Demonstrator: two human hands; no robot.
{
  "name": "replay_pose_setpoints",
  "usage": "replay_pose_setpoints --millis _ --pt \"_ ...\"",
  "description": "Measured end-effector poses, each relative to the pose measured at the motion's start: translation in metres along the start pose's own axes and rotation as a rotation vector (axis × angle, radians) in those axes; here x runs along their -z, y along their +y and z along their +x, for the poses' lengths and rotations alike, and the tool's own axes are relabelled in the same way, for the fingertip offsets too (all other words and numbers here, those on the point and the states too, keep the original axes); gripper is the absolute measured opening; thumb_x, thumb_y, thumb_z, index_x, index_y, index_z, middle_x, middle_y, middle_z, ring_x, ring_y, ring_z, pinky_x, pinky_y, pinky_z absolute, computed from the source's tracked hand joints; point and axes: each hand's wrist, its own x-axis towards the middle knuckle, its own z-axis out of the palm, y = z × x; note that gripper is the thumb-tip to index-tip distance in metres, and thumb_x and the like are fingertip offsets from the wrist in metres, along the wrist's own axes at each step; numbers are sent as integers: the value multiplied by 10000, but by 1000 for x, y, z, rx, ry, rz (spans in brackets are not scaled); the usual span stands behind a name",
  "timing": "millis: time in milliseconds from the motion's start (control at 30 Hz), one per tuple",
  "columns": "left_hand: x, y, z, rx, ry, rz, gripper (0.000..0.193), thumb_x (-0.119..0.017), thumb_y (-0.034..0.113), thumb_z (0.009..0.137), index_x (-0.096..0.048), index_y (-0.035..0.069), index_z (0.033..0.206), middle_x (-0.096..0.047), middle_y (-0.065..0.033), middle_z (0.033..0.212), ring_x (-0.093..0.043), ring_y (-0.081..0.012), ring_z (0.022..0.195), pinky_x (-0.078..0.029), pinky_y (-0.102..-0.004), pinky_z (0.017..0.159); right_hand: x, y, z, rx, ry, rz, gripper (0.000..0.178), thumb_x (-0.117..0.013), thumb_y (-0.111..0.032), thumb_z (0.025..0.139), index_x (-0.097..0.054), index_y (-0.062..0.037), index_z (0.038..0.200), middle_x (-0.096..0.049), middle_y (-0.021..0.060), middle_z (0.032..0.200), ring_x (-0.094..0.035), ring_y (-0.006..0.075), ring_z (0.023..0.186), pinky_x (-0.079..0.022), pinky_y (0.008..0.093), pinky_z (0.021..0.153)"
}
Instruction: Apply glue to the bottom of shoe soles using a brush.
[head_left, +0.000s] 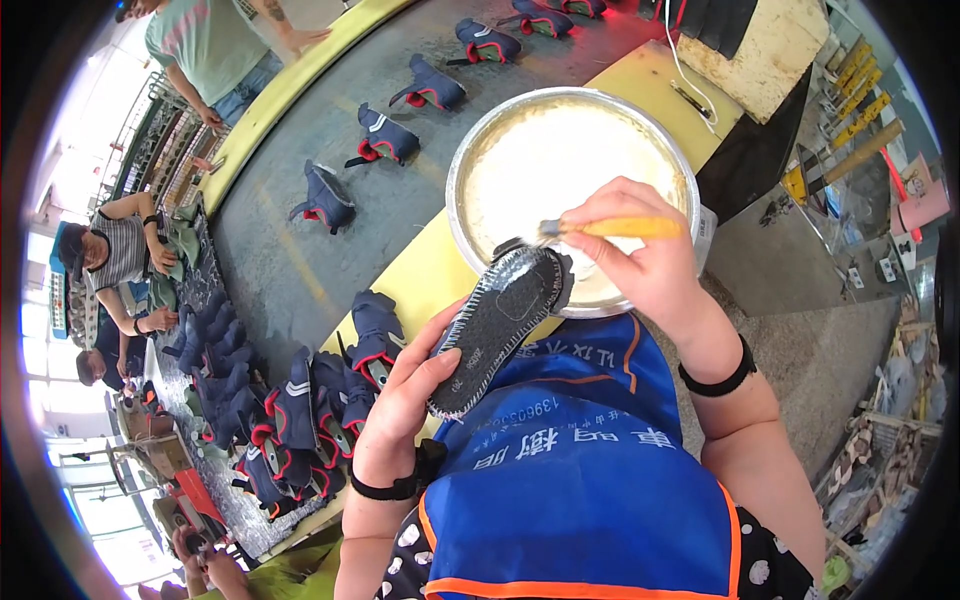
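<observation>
My left hand is closed around a shoe upper, held tilted with its dark underside up. White stitching runs along the edge of that underside. My right hand grips a glue brush by its yellow handle. The bristles are at the toe end of the shoe upper; whether they touch it I cannot tell. Behind both hands stands a round metal basin containing a creamy white liquid, with the shoe's toe over its near rim.
A grey conveyor belt carries a row of navy shoe uppers. More uppers are heaped at the left beside the yellow table edge. Co-workers stand across on the left. A pale block stands at the back right.
</observation>
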Motion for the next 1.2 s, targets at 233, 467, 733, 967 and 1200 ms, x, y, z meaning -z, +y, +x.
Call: replay_pose_setpoints --millis 233,467,733,967,1200 --pt "0 -4 -5 34 -32 -76 641 -537 167 921 -346 -43 1496 -486 -161 1458 -460 -234 1349 -321 -340 1137 -17 -1 -3 108 51 91 77 -719 -8 842 -650 -37 861 -639 67 771 -634 181 676 -479 278 600" --pt "-1 -19 -4 -147 36 72 636 -540 141 927 -337 -20 1509 -487 -166 1449 -478 -232 1329 -346 -345 1117 -27 -14 -12 -69 243 352 96 -675 10 886 -601 -15 832 -608 35 678 -568 56 566 -448 224 527" --pt "-2 -27 -1 -291 64 243 622 -516 117 943 -314 -20 1516 -471 -168 1452 -477 -230 1320 -357 -348 1105 -27 -9 -14 -148 217 144 146 -678 -33 898 -573 -31 797 -566 16 602 -547 55 523 -408 234 494" --pt "-9 -32 8 -320 130 172 640 -486 111 955 -246 18 1541 -432 -151 1465 -435 -214 1339 -330 -343 1121 -47 -31 -37 -164 220 283 139 -676 -6 901 -575 -10 805 -557 25 617 -491 61 542 -399 237 505" --pt "-7 -31 7 -377 111 278 655 -509 121 944 -249 -2 1533 -455 -167 1436 -465 -226 1306 -349 -352 1106 -34 -24 -31 -209 170 125 161 -683 -43 891 -564 -25 785 -566 54 591 -558 119 508 -421 267 500"
